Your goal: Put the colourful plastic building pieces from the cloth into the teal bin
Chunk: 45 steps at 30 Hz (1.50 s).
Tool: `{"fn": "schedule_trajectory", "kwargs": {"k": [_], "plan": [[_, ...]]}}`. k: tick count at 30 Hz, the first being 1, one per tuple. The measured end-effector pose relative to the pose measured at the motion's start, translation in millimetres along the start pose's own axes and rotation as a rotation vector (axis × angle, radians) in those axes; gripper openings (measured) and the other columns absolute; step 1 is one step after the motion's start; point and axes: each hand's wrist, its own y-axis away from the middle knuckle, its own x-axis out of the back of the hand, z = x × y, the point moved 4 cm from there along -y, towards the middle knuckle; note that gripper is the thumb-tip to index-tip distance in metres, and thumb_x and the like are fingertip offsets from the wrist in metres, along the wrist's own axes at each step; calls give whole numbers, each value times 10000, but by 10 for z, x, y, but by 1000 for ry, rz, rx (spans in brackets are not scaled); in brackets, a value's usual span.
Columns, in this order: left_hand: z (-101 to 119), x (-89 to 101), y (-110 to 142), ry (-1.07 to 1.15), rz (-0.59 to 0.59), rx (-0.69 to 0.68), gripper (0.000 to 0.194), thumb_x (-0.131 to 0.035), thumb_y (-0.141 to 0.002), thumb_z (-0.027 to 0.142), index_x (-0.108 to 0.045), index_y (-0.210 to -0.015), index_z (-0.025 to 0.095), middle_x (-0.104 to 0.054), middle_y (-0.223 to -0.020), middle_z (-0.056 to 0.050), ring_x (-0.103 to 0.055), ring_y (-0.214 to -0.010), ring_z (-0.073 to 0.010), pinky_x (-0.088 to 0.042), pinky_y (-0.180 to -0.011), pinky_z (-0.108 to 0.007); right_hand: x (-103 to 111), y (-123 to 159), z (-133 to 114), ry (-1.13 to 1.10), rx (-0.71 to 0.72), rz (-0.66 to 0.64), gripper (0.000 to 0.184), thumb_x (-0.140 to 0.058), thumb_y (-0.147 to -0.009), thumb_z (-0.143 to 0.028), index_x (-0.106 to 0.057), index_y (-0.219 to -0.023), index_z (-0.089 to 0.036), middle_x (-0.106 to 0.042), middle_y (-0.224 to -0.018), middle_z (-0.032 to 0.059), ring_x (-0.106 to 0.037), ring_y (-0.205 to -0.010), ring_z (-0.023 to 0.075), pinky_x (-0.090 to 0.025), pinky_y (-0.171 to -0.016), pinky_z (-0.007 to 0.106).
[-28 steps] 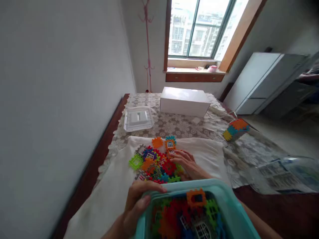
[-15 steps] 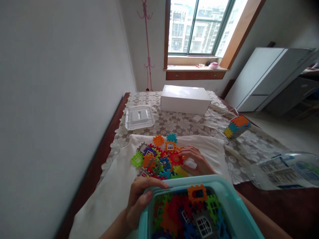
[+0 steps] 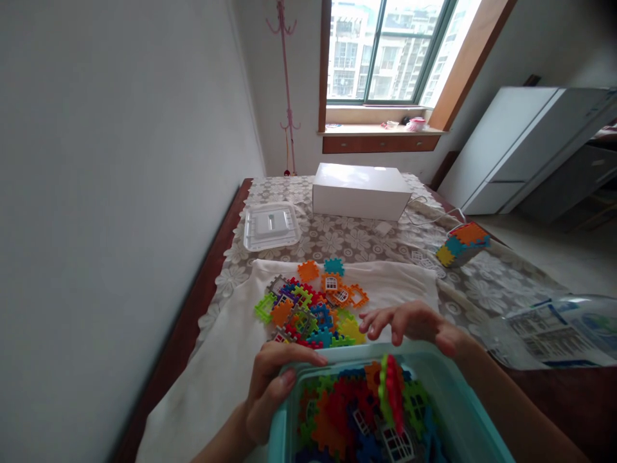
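Note:
My left hand (image 3: 272, 389) is closed on the rim of a turquoise plastic bin (image 3: 465, 392), at its near-left corner of the far side. Inside the bin lie many interlocking plastic building pieces in red, green, orange, blue and grey, some with white window inserts. A red piece (image 3: 394, 392) and a green piece (image 3: 383, 386) stand on edge, seemingly in mid-fall over the others. My right hand (image 3: 412, 325), fingers spread and holding nothing, hovers above the far right rim. Beyond the rim, a pile of similar pieces (image 3: 294, 315) spreads over a white cloth (image 3: 202, 379).
A clear lid (image 3: 271, 226) lies at the left of the lace-covered table. Behind stands a white box (image 3: 359, 193). Toward the right are an assembled block cube (image 3: 463, 244), a cable, and a clear plastic bag (image 3: 554, 331). A wall (image 3: 120, 193) runs along the left.
My right hand has come back from the pile to above the bin and opened. The red and green pieces now show over the bin's contents. My left hand keeps its hold.

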Motion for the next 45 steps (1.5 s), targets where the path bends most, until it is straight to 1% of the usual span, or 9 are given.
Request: {"fn": "schedule_trajectory", "kwargs": {"k": [3, 7, 10, 14, 16, 20, 24, 32, 45], "plan": [[17, 7, 5, 3, 1, 52, 350, -550, -1131, 372, -877, -1230, 294, -862, -1117, -38, -730, -1039, -243, -570, -1011, -350, 52, -33, 120, -71, 45, 141, 517, -606, -1068, -732, -852, -1107, -278, -872, -1083, 124, -819, -1186, 351, -610, -1154, 589], [14, 3, 25, -15, -3, 115, 366, -546, -1114, 383, -889, -1194, 283, -856, -1113, -58, -717, -1050, -268, -574, -1023, -380, 148, -32, 398, 485, -35, 500, 248, -662, -1105, -407, -775, -1296, -295, -840, -1293, 108, -790, -1246, 293, -624, -1135, 510], [9, 1, 32, -18, -10, 124, 369, -539, -1104, 363, -888, -1194, 284, -855, -1119, -59, -711, -1060, -271, -567, -1037, -386, 108, -45, 574, 930, -32, 444, 416, -661, -1069, -302, -660, -1485, -287, -709, -1593, 144, -645, -1522, 345, -509, -1281, 623], [13, 7, 26, -14, -14, 134, 367, -538, -1088, 340, -884, -1192, 280, -855, -1120, -55, -714, -1070, -271, -561, -1042, -387, 80, -45, 704, 1157, -94, 312, 433, -665, -1065, -299, -614, -1494, -272, -745, -1524, 153, -621, -1538, 398, -377, -1327, 750], [25, 5, 16, -28, -23, 146, 370, -538, -1080, 342, -887, -1182, 273, -857, -1111, -59, -716, -1067, -275, -558, -1046, -393, 109, -37, 684, 1192, -139, 329, 404, -711, -1039, -311, -640, -1434, -264, -784, -1415, 147, -677, -1444, 389, -358, -1329, 737], [75, 0, -18, -61, -31, 149, 391, -531, -1086, 359, -899, -1174, 260, -864, -1093, -71, -720, -1036, -282, -560, -1043, -409, 198, -39, 608, 1148, -204, 488, 358, -816, -920, -355, -665, -1227, -252, -799, -1167, 112, -744, -1139, 357, -527, -1114, 613], [100, 20, -36, -43, -23, 137, 382, -542, -1100, 365, -902, -1190, 272, -875, -1114, -62, -737, -1041, -278, -570, -1046, -413, 159, -101, 566, 968, -107, 718, 308, -784, -974, -448, -562, -1081, -263, -706, -1034, 64, -684, -933, 277, -581, -905, 490], [28, 36, -4, -52, -34, 168, 390, -556, -1097, 409, -901, -1158, 237, -868, -1109, -99, -743, -1046, -303, -603, -1043, -454, -114, -302, 638, 961, -150, 406, 224, -796, -1007, -433, -731, -1211, -368, -769, -1415, 117, -727, -1301, 393, -612, -1098, 617], [102, 25, -41, -17, -10, 160, 358, -567, -1086, 362, -898, -1164, 249, -876, -1117, -80, -747, -1052, -291, -598, -1024, -424, 14, -215, 627, 1131, -165, 570, 221, -817, -1004, -492, -700, -1088, -326, -756, -1115, 105, -743, -1079, 374, -636, -969, 615]]}}
